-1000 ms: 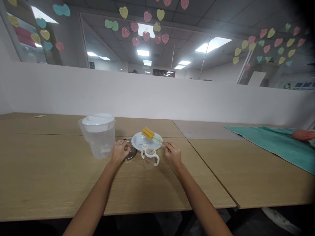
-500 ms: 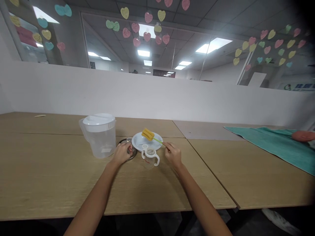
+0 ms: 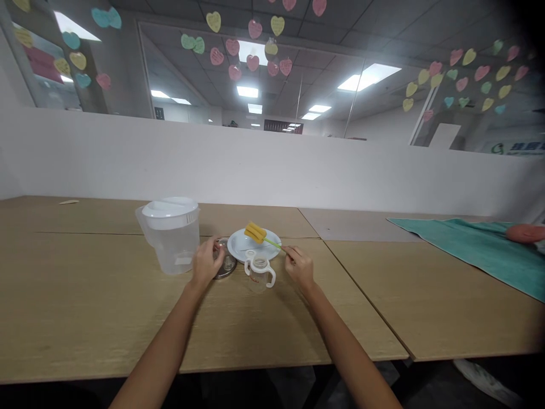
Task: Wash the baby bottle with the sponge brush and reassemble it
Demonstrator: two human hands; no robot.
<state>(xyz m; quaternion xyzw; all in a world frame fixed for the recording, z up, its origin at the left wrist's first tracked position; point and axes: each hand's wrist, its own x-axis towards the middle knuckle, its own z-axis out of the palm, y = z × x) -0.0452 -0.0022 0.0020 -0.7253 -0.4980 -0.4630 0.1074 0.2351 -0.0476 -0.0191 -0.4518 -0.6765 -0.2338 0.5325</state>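
Note:
My right hand [image 3: 299, 266] is closed on the thin green handle of a yellow sponge brush [image 3: 255, 232], whose head is over a white plate [image 3: 237, 251]. In front of the plate stands a clear bottle [image 3: 259, 279] with a white two-handled collar; its mouth looks uncovered. To the left, my left hand [image 3: 206, 262] is at the edge of a dark round tray [image 3: 225, 275], thumb and fingers slightly apart. Small clear pieces [image 3: 229, 262] lie in the tray, partly hidden by the fingers.
A clear plastic pitcher [image 3: 176, 244] with a white lid stands left of my left hand. At the far right a teal cloth [image 3: 464, 244] carries a reddish-brown object [image 3: 525, 233]. A white wall [image 3: 255, 170] rises behind the wooden table [image 3: 106, 307].
My left hand has shifted slightly left and its fingers have loosened, showing more of the tray and its clear pieces. The brush, bottle and right hand stay about where they were.

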